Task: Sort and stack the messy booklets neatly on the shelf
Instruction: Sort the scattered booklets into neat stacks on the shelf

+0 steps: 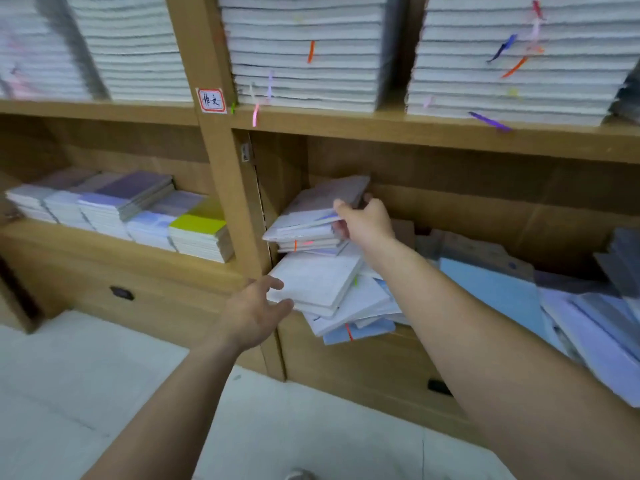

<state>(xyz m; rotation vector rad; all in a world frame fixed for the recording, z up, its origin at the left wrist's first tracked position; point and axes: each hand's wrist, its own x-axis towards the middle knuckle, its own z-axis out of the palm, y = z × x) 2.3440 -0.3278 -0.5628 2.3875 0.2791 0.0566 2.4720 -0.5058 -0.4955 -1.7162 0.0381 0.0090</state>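
A messy pile of white and pale-blue booklets (322,282) spills over the front edge of the lower middle shelf compartment (450,209). My right hand (363,221) grips a small tilted bundle of booklets (318,211) at the top of that pile, thumb on top and fingers underneath. My left hand (258,311) is spread wide at the pile's lower left corner, fingertips touching or almost touching the edge of a white booklet (311,282). More loose blue and white booklets (554,306) lie slanted across the right part of the same shelf.
Neat low stacks, one with a yellow-green cover (199,225), fill the left compartment. Tall stacks of white booklets with coloured ribbons (304,53) fill the upper shelf. A label (211,100) marks the wooden upright. Drawers with dark handles (122,293) sit below; pale floor (104,393) underneath.
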